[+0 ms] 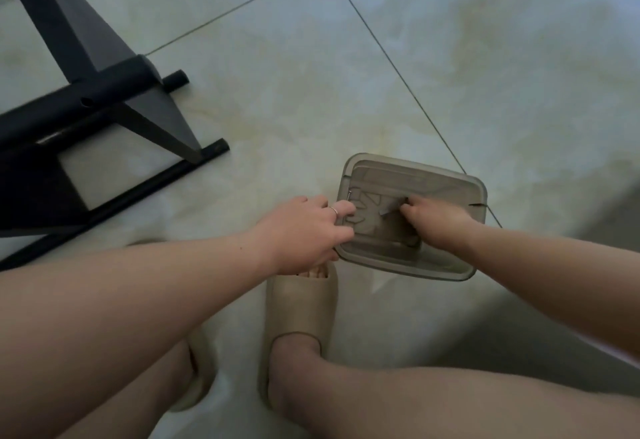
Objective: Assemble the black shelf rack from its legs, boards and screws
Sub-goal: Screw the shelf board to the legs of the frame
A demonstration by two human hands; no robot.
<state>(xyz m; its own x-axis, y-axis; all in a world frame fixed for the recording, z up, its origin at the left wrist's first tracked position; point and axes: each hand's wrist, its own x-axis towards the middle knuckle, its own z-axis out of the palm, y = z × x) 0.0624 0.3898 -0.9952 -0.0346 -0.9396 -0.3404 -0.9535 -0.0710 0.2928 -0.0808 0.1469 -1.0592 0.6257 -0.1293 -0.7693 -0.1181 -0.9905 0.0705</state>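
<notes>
Here, hands [304,230] [438,220] touch a smoky round-cornered plastic tub [446,267]

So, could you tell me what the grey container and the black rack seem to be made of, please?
The container looks like translucent smoky-grey plastic, smooth: its contents show dimly through the walls, and its corners are rounded. The rack seems to be coated metal tube, matt black with a faint sheen and a drilled hole; what its boards are made of I cannot tell.
</notes>
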